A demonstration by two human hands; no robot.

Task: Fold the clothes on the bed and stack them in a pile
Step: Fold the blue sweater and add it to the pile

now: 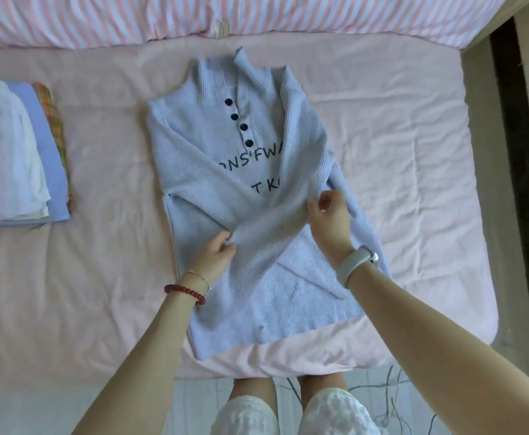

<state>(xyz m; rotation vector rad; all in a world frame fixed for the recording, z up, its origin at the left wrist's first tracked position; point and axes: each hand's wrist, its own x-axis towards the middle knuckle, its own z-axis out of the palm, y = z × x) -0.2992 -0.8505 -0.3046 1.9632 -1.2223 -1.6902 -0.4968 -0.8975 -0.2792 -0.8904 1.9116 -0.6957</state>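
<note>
Both hands, left hand (217, 251) and right hand (329, 211), pinching one sleeve across the pale-blue ribbed knit buttoned sweater (225, 158) on the pink-sheeted bed (398, 136).

Your two bare forearms came up from the bottom corners of the frame and drew close near its centre. Your left hand (217, 254) sat just left of centre, fingers curled and pinching cloth, with a red bead bracelet and a thin chain on its wrist. Your right hand (329, 211) was a little higher and to the right, fingers bent in a pinch on cloth, a pale band on its wrist.
</note>
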